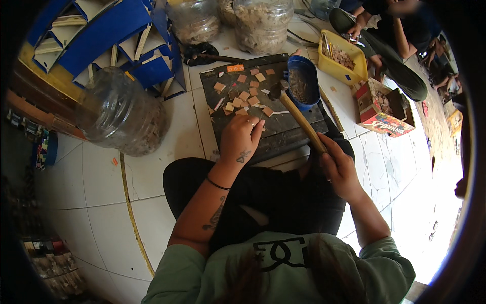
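My right hand (340, 167) is wrapped round the wooden handle of a hammer (305, 123), whose dark metal head is raised over the right part of a low black board (273, 133). At the board's near edge my left hand (242, 136) is closed, thumb against curled fingers; whatever they pinch is too small or hidden to make out. Just beyond it lie several small square wooden pieces (244, 96), scattered and partly overlapping. A blue tub (316, 93) stands at the board's right side, with a heap of thin, nail-like bits inside.
Right of the board are a yellow basin (329, 72) and a red cardboard box (372, 114), both holding small pieces. Large clear plastic jars (121, 114) stand left and at the back. Blue box-like frames (111, 38) are piled far left. Another person's hand (358, 25) is at upper right.
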Demonstrator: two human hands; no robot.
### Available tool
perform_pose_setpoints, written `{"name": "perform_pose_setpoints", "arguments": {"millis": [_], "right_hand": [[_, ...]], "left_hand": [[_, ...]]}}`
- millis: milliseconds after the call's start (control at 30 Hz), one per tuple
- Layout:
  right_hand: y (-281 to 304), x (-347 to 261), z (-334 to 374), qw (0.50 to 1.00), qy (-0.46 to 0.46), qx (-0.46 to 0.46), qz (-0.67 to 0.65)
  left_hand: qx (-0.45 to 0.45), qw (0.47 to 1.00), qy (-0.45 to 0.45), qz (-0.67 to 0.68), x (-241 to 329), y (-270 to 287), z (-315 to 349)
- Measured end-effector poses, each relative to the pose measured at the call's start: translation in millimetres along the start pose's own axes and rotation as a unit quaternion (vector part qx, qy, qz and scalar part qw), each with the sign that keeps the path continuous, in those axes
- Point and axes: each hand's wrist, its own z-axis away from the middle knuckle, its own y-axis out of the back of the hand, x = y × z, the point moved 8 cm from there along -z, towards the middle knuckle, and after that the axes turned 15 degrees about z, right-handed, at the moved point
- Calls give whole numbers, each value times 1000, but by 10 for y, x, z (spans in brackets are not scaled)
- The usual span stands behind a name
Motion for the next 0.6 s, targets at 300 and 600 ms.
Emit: {"name": "perform_pose_setpoints", "arguments": {"millis": [300, 600], "right_hand": [[195, -418, 206, 992, 58, 14, 108], [142, -555, 236, 971, 118, 56, 199]], "left_hand": [[19, 1000, 7, -16, 13, -11, 55], [17, 1000, -15, -13, -10, -42, 57]]}}
